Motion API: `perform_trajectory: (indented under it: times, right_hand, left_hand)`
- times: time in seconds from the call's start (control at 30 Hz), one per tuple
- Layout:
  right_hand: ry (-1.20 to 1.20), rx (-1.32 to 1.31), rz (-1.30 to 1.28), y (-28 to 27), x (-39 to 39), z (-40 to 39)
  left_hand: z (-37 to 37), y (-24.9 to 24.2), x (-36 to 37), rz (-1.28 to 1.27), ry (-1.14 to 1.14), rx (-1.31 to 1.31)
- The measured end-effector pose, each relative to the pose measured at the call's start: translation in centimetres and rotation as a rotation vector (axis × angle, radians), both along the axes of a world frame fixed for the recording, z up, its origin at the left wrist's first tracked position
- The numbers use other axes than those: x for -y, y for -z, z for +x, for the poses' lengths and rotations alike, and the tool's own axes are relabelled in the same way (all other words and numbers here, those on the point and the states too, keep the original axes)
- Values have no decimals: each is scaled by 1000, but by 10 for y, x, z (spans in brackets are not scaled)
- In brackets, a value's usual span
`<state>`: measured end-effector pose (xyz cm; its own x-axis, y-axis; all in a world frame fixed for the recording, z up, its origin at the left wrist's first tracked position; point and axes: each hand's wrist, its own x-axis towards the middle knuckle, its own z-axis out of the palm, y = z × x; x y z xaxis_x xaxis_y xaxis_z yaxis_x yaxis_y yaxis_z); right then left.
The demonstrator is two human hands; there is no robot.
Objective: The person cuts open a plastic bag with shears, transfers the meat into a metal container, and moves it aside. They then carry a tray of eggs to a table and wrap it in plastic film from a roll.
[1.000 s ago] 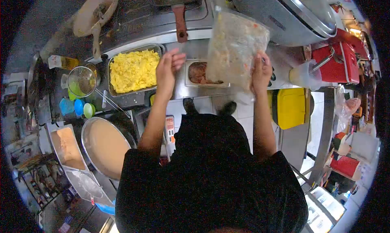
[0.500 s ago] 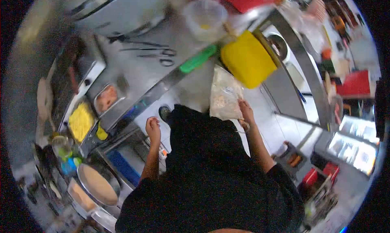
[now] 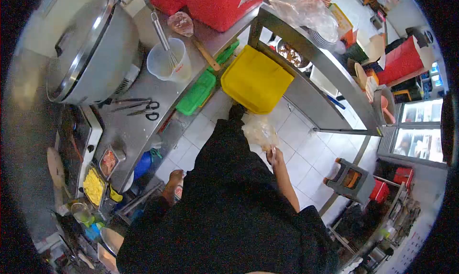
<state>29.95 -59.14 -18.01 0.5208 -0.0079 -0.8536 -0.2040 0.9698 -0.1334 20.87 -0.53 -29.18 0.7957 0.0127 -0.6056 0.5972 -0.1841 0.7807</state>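
View from the head camera, looking steeply down the front of my dark-clad torso onto a tiled kitchen floor.

Right hand [image 3: 275, 155], centre of the frame: the fingers are closed around the gathered top of a clear plastic bag [image 3: 259, 130] of pale food, so the bag hangs down and forward from the grip — pinching the neck, I judge, keeps the contents from spilling. The bag sits in mid-air just below the yellow bin lid [image 3: 256, 80], above the white floor tiles, apart from the counter.

Left hand [image 3: 173, 183], centre left: it hangs low beside my hip, near the edge of the steel counter [image 3: 143, 126]. Part of it is hidden by my body, so I cannot tell whether the fingers are spread or curled, nor whether they hold anything.

Surroundings: in the upper left a large metal cooker with a closed lid [image 3: 93, 49]; beside it a clear measuring jug with a whisk standing inside [image 3: 167, 56], upright so the handle leans on the rim. Scissors [image 3: 143, 112] lie flat on the counter near a green board [image 3: 197, 93]. Lower left — a tray of yellow food [image 3: 94, 185] and a small tray of pinkish food [image 3: 109, 161]. A red cooler [image 3: 220, 4] occupies the top centre; a grey stool [image 3: 353, 179] stands at right.
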Motion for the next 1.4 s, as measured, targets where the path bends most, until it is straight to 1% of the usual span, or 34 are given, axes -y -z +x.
perform_trajectory:
  times: [0.03,0.1,0.13,0.17,0.2,0.23,0.27,0.3,0.37,0.4,0.43,0.5,0.53,0.6,0.63,0.67,0.7,0.73,0.77,0.83,0.87,0.9,0.97,1.03,1.07,1.13,1.2,1.23,1.27,1.3,1.33,1.37,1.4]
  right_hand:
    - [-27,-55,0,3,1,-2]
    - [-92,-156,-10,22,11,-9]
    - [-115,-136,21,30,19,-9]
    - [-139,-125,55,40,26,-12]
    - [-163,-114,88,50,33,-16]
    - [-154,-115,82,93,42,-20]
    - [-146,-116,76,135,50,-24]
    - [-137,-118,69,176,58,-28]
    - [-267,-162,92,136,48,3]
    - [-326,-184,11,106,32,27]
    - [-223,-169,109,74,20,56]
    - [-58,-63,285,86,21,87]
    - [-54,117,341,101,25,106]
    - [-124,191,156,79,21,159]
    - [-121,296,173,80,19,183]
    - [-115,401,189,79,16,203]
    - [-179,370,126,80,10,219]
    - [-240,338,64,83,2,231]
    - [-298,303,0,86,-6,234]
    - [-379,184,-175,86,-22,212]
    - [-420,131,-269,83,-30,202]
    - [-467,86,-368,80,-34,203]
    - [-486,-7,-424,83,-39,206]
    - [-415,-122,-324,92,-38,189]
    - [-384,-45,-303,104,-36,175]
    - [-395,-20,-224,102,-34,158]
    - [-439,-178,-230,103,-25,149]
    - [-492,-132,-245,111,-15,140]
    - [-497,-53,-256,133,-2,131]
    - [-507,26,-257,169,12,121]
    - [-629,331,-352,221,29,102]
    - [-582,26,-311,157,8,108]
    - [-660,78,-287,179,12,99]
  left_hand:
    - [25,-29,7,6,-70,-325]
    - [80,-60,29,-40,-133,-330]
    - [105,-66,43,-66,-168,-334]
    - [125,-66,56,75,19,-49]
    - [145,-76,71,123,64,38]
    - [166,-91,89,175,106,125]
    - [190,-134,113,135,8,20]
    - [201,-157,125,144,6,18]
    - [209,-180,140,156,-1,21]
    - [203,-180,139,142,2,26]
    - [195,-183,138,129,3,34]
    - [164,-176,126,117,-32,21]
    - [137,-155,111,117,-68,-1]
    - [68,-116,76,90,-170,-84]
    - [29,-97,58,63,-236,-145]
    - [-11,-76,38,94,-236,-148]
    - [-64,-56,18,220,-132,-102]
    - [-117,-41,1,487,114,26]
    - [-153,-53,-2,840,431,209]
    - [-220,-83,-2,548,12,-200]
    - [-246,-95,-1,463,-135,-314]
    - [-261,-110,9,408,-238,-385]
    - [-296,-124,28,360,-331,-459]
    - [-321,-130,45,343,-357,-486]
    - [-325,-131,55,333,-373,-492]
    - [-332,-134,71,322,-417,-478]
    - [-326,-125,85,319,-443,-426]
    - [-323,-118,90,329,-456,-383]
    - [-322,-113,94,347,-472,-342]
    - [-317,-114,96,366,-496,-297]
    - [-313,-108,95,408,-522,-224]
    - [-309,-101,92,457,-553,-146]
    - [-303,-95,86,514,-589,-58]
